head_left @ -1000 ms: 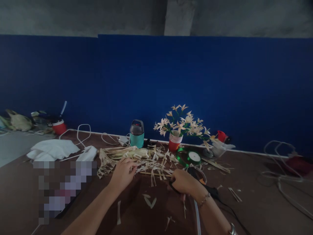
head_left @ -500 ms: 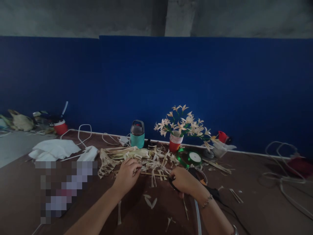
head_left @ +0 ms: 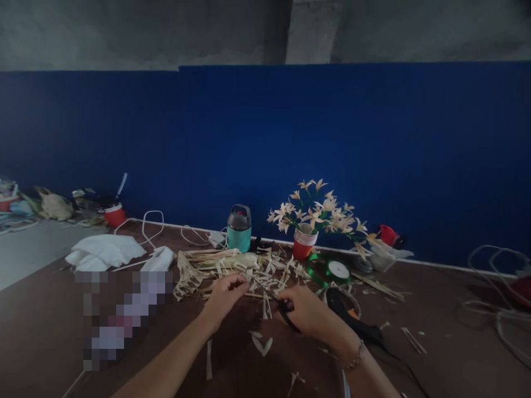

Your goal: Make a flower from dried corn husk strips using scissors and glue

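Scissors (head_left: pixel 285 317) with black handles are gripped in my right hand (head_left: pixel 309 310). Their blades point up and left toward my left hand (head_left: pixel 226 298), whose thumb and fingertips are pinched together. Whatever is in that pinch blends with the pale scraps behind it. Behind both hands spreads a heap of dried husk strips (head_left: pixel 207 268), looking like corn husk. Small cut petal-shaped pieces (head_left: pixel 261 344) lie on the brown table between my forearms.
A red cup (head_left: pixel 302 249) holds pale handmade flowers (head_left: pixel 327 213). Beside it lie a green ribbon spool (head_left: pixel 338 271) and a black glue gun (head_left: pixel 352 320). A teal jar-shaped device (head_left: pixel 239 237) stands behind the husks. White cloth (head_left: pixel 103 251) is at left; cables (head_left: pixel 498 309) loop at right.
My right hand has raised the scissors, so the blades now point at my left hand's fingertips. My left hand's pinch has turned slightly. The view has shifted a little to the left.
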{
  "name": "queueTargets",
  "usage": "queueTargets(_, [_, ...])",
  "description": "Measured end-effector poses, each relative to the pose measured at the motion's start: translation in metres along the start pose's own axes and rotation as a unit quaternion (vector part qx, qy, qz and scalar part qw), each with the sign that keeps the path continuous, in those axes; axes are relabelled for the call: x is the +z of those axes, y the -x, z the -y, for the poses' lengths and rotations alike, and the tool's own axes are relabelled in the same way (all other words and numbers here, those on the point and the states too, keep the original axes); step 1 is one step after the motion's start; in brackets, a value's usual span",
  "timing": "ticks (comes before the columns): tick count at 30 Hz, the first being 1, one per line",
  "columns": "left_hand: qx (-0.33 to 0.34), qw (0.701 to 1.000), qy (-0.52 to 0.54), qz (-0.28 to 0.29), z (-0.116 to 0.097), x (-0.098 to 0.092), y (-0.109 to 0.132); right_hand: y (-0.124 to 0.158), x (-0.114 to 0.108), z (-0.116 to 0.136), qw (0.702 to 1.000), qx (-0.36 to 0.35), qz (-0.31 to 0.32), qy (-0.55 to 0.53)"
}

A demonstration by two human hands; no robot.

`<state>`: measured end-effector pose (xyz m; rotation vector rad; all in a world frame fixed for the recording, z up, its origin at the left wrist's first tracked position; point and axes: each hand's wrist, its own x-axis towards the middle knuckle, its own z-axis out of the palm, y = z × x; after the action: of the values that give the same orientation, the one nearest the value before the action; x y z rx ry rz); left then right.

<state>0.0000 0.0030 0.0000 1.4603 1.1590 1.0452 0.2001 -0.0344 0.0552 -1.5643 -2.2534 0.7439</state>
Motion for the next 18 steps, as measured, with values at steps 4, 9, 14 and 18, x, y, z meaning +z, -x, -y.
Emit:
queueTargets(4, [-0.060, 0.992, 0.107, 0.002, 0.000, 0.001, 0.003, -0.003, 0.007, -0.001, 0.998, -0.014, -0.009, -0.059])
queueTargets(9, [-0.049, 0.995, 0.088, 0.015, -0.003, 0.003, 0.006, -0.011, 0.020, 0.000, 0.958, 0.058, -0.023, -0.279])
queueTargets(14, [0.036, 0.997, -0.035, 0.059, -0.008, 0.006, 0.012, -0.019, 0.029, 0.008, 0.888, 0.091, -0.075, -0.445])
queueTargets(18, [0.079, 0.989, -0.108, 0.064, -0.008, 0.011, 0.015, -0.017, 0.034, 0.010, 0.892, 0.087, -0.064, -0.439])
